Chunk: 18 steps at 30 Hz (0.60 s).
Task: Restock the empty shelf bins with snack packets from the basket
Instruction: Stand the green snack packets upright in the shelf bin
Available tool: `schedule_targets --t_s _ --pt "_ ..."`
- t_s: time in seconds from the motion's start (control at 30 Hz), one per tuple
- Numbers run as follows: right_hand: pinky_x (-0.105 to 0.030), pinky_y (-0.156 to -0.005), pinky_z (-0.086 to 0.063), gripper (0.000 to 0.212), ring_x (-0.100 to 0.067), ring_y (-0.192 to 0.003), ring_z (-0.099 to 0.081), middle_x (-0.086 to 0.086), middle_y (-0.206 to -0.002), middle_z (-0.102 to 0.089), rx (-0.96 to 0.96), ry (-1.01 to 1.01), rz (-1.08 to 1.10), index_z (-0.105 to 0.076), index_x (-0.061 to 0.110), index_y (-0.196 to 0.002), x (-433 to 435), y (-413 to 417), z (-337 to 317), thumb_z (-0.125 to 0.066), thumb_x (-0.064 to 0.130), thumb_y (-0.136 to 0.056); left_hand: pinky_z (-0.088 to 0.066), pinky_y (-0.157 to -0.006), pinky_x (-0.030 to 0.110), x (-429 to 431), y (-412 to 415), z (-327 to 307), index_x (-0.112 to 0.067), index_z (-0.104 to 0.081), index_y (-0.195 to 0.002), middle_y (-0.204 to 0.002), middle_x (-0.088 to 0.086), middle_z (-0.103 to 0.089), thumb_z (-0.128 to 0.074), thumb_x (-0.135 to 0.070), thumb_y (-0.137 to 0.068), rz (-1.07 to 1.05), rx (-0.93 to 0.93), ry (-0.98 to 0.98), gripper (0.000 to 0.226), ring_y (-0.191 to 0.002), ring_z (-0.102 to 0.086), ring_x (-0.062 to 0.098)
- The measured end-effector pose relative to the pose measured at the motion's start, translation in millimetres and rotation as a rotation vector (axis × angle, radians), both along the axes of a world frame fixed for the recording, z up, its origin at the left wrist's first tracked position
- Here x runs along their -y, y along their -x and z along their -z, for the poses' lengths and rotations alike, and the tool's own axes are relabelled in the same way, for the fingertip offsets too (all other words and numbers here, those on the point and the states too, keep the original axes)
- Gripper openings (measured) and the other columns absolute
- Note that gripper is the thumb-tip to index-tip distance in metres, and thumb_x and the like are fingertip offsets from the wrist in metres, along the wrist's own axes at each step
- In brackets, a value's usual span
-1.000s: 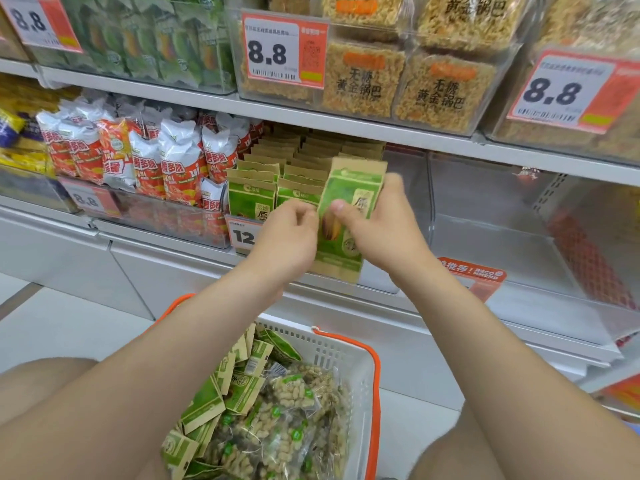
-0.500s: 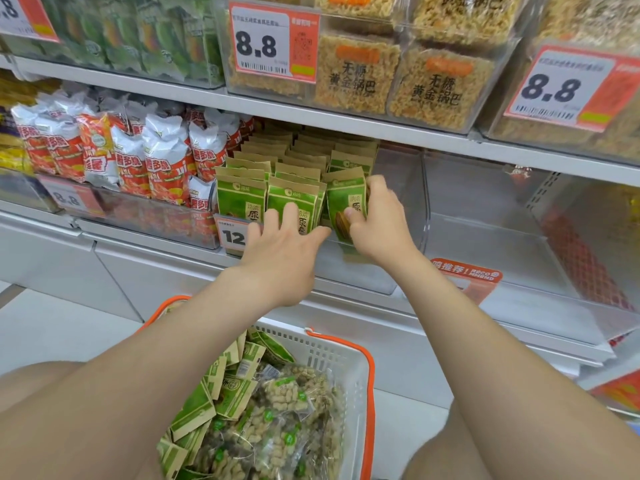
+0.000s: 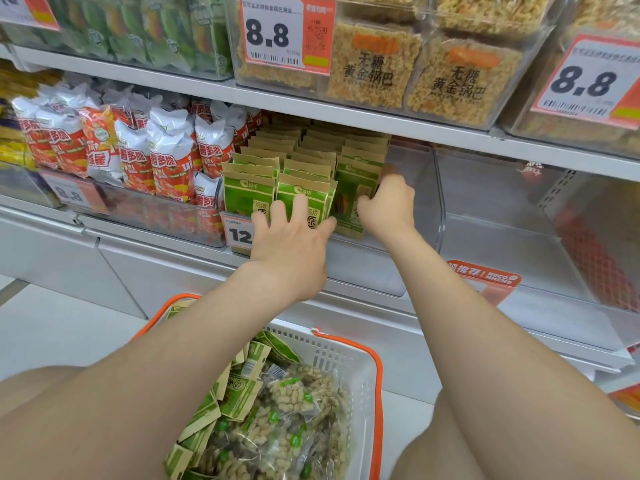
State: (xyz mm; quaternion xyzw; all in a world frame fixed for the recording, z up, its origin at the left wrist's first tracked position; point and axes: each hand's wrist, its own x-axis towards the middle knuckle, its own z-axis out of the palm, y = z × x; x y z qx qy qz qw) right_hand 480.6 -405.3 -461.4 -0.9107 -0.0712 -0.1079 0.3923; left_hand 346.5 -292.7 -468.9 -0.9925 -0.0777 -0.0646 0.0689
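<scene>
Green packets (image 3: pixel 249 199) in the clear bin (image 3: pixel 367 271) — both hands at the front row.
Left hand (image 3: pixel 294 247), fingers spread, lies flat against the middle front packet (image 3: pixel 311 190); just right of it, the right hand (image 3: pixel 389 206) curls round the end packet (image 3: pixel 351 194) (thumb on its face), upright in the right-hand row.

White metal shelving (image 3: pixel 346 116), white base panels (image 3: pixel 52 254), pale floor (image 3: pixel 52 337), orange price tags (image 3: pixel 273 29)

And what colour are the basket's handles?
Orange handles, on a white basket; head view.
</scene>
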Motion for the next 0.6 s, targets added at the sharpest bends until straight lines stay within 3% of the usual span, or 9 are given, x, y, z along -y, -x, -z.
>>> schedule_targets --t_s 0.13,0.23,0.37,0.5,0.6 --pt "-0.030 -0.081 -0.043 0.030 -0.020 -0.105 -0.055 -0.009 -0.112 -0.065 -0.115 -0.006 0.026 -0.062 0.003 -0.115 7 -3 5 -0.068 0.024 -0.094 -0.030 -0.104 0.058 -3 0 0 -0.041 -0.024 -0.157 -0.145 0.016 -0.021 -0.058 -0.040 -0.094 -0.012 0.000 -0.019 0.071 -0.127 -0.032 0.043" --pt "-0.034 -0.075 -0.049 0.039 -0.031 -0.103 -0.065 -0.013 -0.106 -0.070 -0.229 0.049 -0.015 -0.064 0.004 -0.106 10 -4 8 -0.072 0.038 -0.088 -0.031 -0.104 0.057 -1 2 -1 -0.039 -0.027 -0.155 -0.143 0.016 -0.023 -0.057 -0.040 -0.094 -0.012 -0.006 -0.013 0.068 -0.125 -0.034 0.043" --pt "-0.035 -0.078 -0.044 0.032 -0.029 -0.098 -0.051 -0.009 -0.098 -0.052 -0.230 0.161 -0.065 -0.054 0.009 -0.103 17 9 1 -0.068 0.037 -0.096 -0.033 -0.101 0.055 -3 6 -2 -0.037 -0.030 -0.154 -0.138 0.015 -0.026 -0.055 -0.042 -0.096 0.031 -0.031 0.048 0.063 -0.121 -0.035 0.041" --pt "-0.038 -0.071 -0.053 0.015 -0.033 -0.091 -0.063 -0.010 -0.095 -0.064 0.030 0.281 -0.108 -0.063 0.009 -0.101 19 40 -7 -0.060 0.024 -0.096 -0.037 -0.091 0.047 -13 15 -3 -0.033 -0.038 -0.138 -0.120 0.006 -0.031 -0.060 -0.036 -0.094 0.129 0.052 0.218 0.049 -0.109 -0.037 0.032" --pt "-0.041 -0.075 -0.057 0.020 -0.028 -0.093 -0.064 -0.006 -0.096 -0.070 0.289 0.305 -0.197 -0.069 0.014 -0.104 14 68 -18 -0.055 0.015 -0.090 -0.040 -0.086 0.044 -22 28 -2 -0.027 -0.039 -0.115 -0.111 0.002 -0.033 -0.062 -0.033 -0.092 0.193 0.137 0.270 0.033 -0.100 -0.036 0.028"
